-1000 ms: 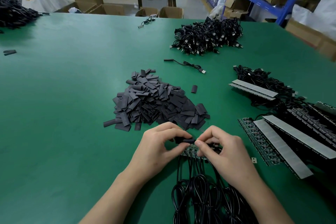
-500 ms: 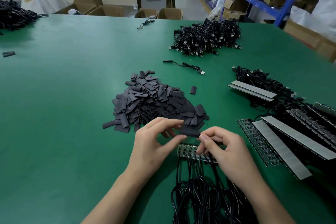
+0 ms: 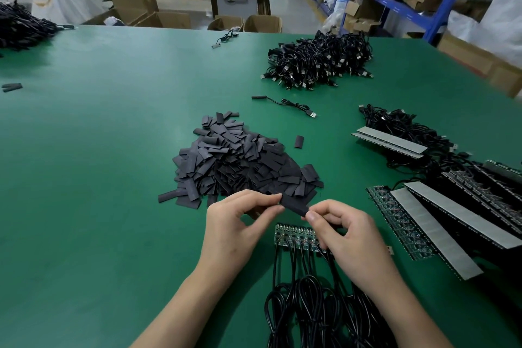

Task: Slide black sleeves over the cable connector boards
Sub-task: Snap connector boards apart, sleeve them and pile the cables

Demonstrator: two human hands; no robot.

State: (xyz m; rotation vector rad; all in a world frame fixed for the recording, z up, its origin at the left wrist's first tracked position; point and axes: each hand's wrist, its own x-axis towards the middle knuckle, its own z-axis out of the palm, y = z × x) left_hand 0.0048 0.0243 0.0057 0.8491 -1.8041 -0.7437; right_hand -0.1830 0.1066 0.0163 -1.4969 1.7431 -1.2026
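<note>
Sleeve (image 3: 293,205) hangs pinched at either end by my left hand (image 3: 234,226) and right hand (image 3: 350,237), just above the connector boards (image 3: 291,234), sleeve pile (image 3: 240,161) edging close behind, bare table (image 3: 84,192) open leftward.

To the left, the worktop (image 3: 84,178) is open green from near edge to far, so my left hand (image 3: 234,234) can sweep freely there; only two loose sleeves (image 3: 11,87) lie at the left edge. Just beyond the held sleeve (image 3: 293,205) that both hands pinch, the sleeve pile (image 3: 240,167) blocks the middle. Under my right hand (image 3: 350,243), the connector boards (image 3: 293,234) and looped cables (image 3: 310,313) fill the near edge. Board strips (image 3: 452,220) crowd the right edge. Between pile and strips a lane runs toward the far cable heap (image 3: 319,62), crossed by a stray sleeve (image 3: 298,141) and a single cable (image 3: 285,103).
</note>
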